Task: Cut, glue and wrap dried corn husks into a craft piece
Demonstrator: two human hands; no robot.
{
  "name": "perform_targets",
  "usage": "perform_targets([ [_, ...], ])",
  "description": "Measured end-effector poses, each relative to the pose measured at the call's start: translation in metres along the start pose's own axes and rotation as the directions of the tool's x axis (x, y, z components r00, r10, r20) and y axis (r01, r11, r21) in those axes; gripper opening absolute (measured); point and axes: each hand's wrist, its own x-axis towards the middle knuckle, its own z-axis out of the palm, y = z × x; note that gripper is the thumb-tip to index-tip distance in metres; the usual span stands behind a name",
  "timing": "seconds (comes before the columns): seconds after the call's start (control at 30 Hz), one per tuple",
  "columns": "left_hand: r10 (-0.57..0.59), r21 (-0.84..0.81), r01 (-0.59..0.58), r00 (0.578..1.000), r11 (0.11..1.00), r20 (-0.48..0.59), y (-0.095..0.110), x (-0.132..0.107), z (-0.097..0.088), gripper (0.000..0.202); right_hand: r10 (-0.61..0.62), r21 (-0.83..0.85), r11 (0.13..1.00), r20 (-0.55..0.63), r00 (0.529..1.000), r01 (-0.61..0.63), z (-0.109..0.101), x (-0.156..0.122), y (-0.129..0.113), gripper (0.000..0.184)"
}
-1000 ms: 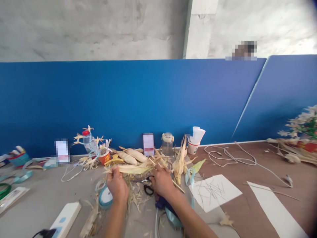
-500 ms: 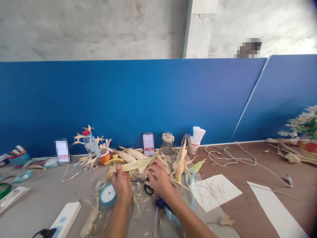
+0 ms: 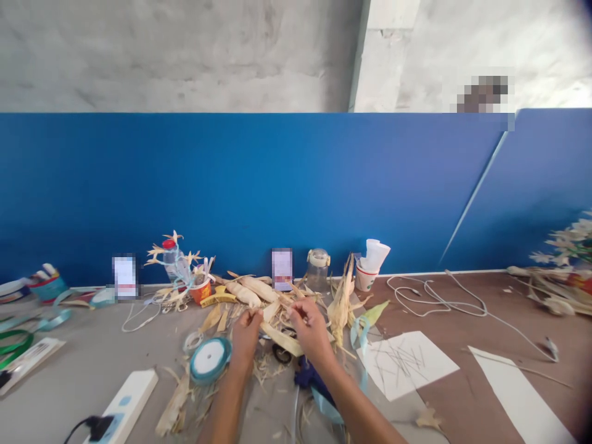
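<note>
Pinched between the thumb and fingers of my left hand (image 3: pixel 246 336) is one end of a pale corn husk strip (image 3: pixel 282 339). The strip slants down to the right, passing below the fingers of my right hand (image 3: pixel 311 328). That hand is closed in a pinch, and whatever sits between its fingertips is too small to make out. Under the strip lie scissors with black handles (image 3: pixel 282 353), partly covered. A dark blue glue gun (image 3: pixel 311 377) rests by my right wrist. Left of my left hand is a blue ribbon spool (image 3: pixel 209 360).
Husk pieces (image 3: pixel 252 290) are heaped behind my hands. A lidded jar (image 3: pixel 317 274), a phone (image 3: pixel 282 270) and a paper cup (image 3: pixel 366 279) stand along the blue partition (image 3: pixel 287 185). Thin sticks lie on white paper (image 3: pixel 409 364). A power strip (image 3: pixel 132 401) sits at front left.
The husk strip stretched up to the right between both hands; now it hangs down rightward from my left hand. My right hand has come off its far end. The view has shifted slightly.
</note>
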Motion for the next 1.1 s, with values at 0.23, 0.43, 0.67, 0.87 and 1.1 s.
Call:
perform_targets([
  [0.23,0.129,0.097,-0.123,0.990,0.988,-0.056,-0.009,0.010,-0.010,0.018,0.056,0.061,0.997,-0.018,0.998,-0.055,-0.002,0.005,0.011,0.009],
  [0.43,0.155,0.080,-0.147,0.984,0.986,-0.092,-0.008,0.011,-0.013,0.022,0.150,0.112,0.982,0.031,0.988,-0.152,0.001,0.008,0.020,0.011],
  [0.67,0.192,0.122,-0.183,0.979,0.975,-0.063,-0.005,0.007,-0.012,0.025,0.185,0.011,0.983,0.058,0.981,-0.186,0.016,0.016,0.032,0.015],
  [0.87,0.190,0.162,-0.172,0.976,0.972,-0.106,0.001,0.004,-0.012,0.033,0.166,-0.430,0.900,0.176,0.970,-0.077,0.038,0.042,0.039,0.023],
  [1.1,0.167,0.134,-0.149,0.976,0.980,-0.142,-0.004,0.008,-0.014,0.027,0.184,-0.642,0.762,0.329,0.926,0.077,0.071,0.059,0.052,0.024],
])
